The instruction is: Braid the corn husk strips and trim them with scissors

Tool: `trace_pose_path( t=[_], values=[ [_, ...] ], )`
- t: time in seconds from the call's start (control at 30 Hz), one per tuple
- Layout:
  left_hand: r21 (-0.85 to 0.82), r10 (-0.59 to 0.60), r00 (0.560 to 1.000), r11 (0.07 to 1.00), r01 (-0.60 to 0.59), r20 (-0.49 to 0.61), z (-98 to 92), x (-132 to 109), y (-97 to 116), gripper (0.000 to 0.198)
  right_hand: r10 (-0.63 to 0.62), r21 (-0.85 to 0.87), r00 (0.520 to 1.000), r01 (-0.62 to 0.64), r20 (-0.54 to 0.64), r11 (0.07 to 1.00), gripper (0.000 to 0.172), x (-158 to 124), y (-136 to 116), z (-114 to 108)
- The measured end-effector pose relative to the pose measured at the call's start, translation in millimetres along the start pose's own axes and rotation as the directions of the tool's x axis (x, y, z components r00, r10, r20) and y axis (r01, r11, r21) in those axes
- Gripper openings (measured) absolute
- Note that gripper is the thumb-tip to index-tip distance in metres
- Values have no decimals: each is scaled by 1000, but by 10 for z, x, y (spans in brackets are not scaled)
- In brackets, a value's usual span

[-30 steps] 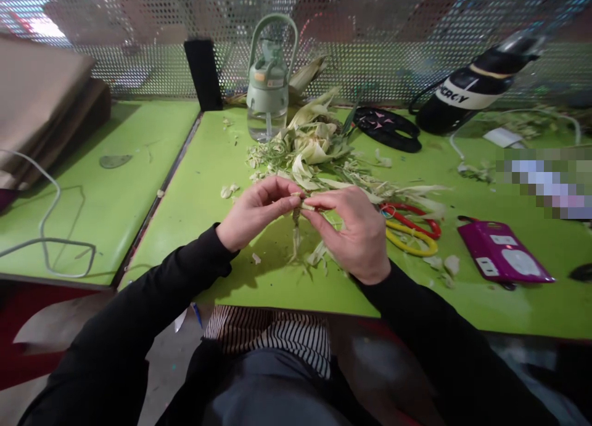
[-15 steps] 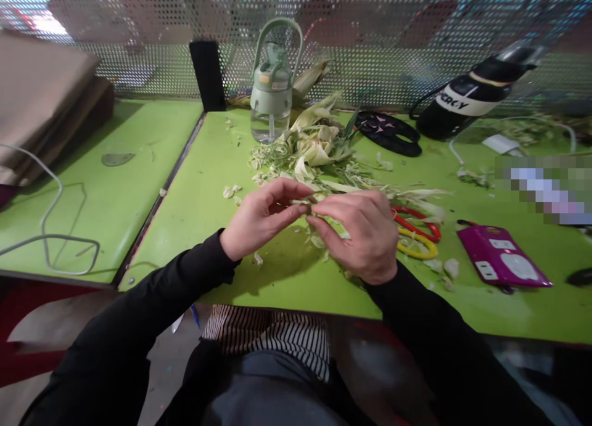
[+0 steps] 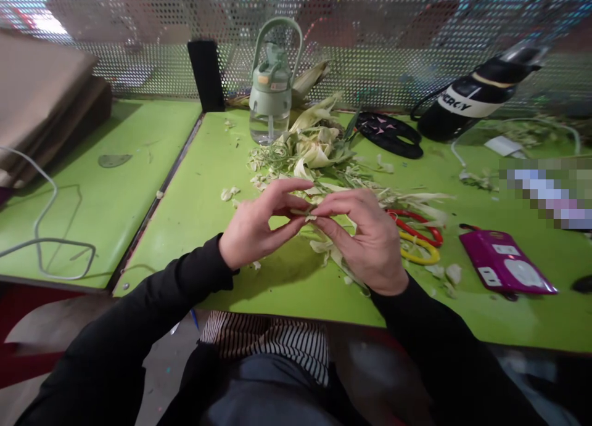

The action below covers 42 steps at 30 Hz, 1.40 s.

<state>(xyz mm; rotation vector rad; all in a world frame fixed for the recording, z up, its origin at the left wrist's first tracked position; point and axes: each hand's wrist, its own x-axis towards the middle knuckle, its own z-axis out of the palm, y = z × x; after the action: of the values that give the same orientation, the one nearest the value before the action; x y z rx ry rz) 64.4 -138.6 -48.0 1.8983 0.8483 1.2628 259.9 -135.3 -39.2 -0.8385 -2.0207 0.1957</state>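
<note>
Lime-green table [image 3: 208, 198], black sleeves [image 3: 152, 315]

The person wears a black long-sleeved top of plain, matte cloth with no print or marking. The left sleeve [image 3: 139, 330] and the right sleeve [image 3: 456, 364] both reach to the wrist, where each ends in a close cuff with soft folds behind it. Beyond the cuffs, the left grip [image 3: 254, 232] and the right grip [image 3: 372, 244] are bare hands. Below the chest is a striped hem [image 3: 268, 336] with narrow black-and-white bands, over dark grey-blue trousers [image 3: 268, 395].
</note>
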Motion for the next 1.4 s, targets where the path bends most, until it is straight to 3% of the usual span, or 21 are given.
trace_pose_path(
  t=[0.13, 0.3, 0.37, 0.53, 0.67, 0.8, 0.93, 1.0, 1.03, 1.1, 1.17, 1.27, 1.33, 1.4],
  values=[
    [-153, -68, 998, 986, 68, 6, 17, 13, 14, 36, 106, 127, 994, -106, 5, 986, 4, -12, -9, 15],
    [-175, -93, 996, 980, 92, 2, 33, -1, 15, 27, 248, 259, 969, -239, -3, 936, 1, -72, -22, 85],
    [-227, -134, 991, 965, 134, 15, 29, 9, 13, 23, 208, 196, 977, -196, -42, 961, 4, -75, -28, 99],
    [-451, -297, 940, 824, 342, 170, 11, 68, -20, 22, -91, -164, 990, 72, -109, 984, 15, -44, -1, 95],
    [-521, -333, 917, 755, 398, 219, 20, 80, -39, 25, -106, -224, 985, 73, -136, 972, 15, -47, 38, 90],
    [-420, -353, 921, 819, 390, 166, 37, 62, -39, 21, -171, -240, 979, 140, -113, 961, 15, -51, 47, 97],
    [-139, -271, 955, 948, 286, 117, 48, 32, -29, 12, -219, -200, 975, 208, -36, 957, 14, -30, 12, 101],
    [15, -201, 973, 980, 201, 114, 51, 17, -19, 6, -89, -64, 996, 90, 17, 994, 9, -16, -12, 89],
    [56, -175, 977, 984, 169, 121, 52, 12, -15, 5, 24, 35, 998, -26, 58, 999, 6, -10, -20, 79],
    [41, -160, 977, 987, 155, 138, 56, 8, -9, 15, 266, 237, 951, -298, 157, 925, 5, -4, -19, 59],
    [-53, -183, 971, 980, 193, 153, 59, 12, -8, 27, 422, 390, 874, -485, 240, 783, 8, -7, 2, 46],
    [-192, -190, 964, 955, 225, 187, 54, 29, -11, 32, 491, 488, 818, -574, 300, 658, 12, -19, 31, 46],
    [-251, -163, 966, 944, 212, 200, 44, 42, -14, 30, 495, 462, 808, -589, 320, 663, 13, -25, 24, 50],
    [-274, -155, 971, 940, 201, 180, 32, 53, -19, 27, 491, 385, 827, -562, 273, 733, 12, -29, -4, 45]
  ],
)
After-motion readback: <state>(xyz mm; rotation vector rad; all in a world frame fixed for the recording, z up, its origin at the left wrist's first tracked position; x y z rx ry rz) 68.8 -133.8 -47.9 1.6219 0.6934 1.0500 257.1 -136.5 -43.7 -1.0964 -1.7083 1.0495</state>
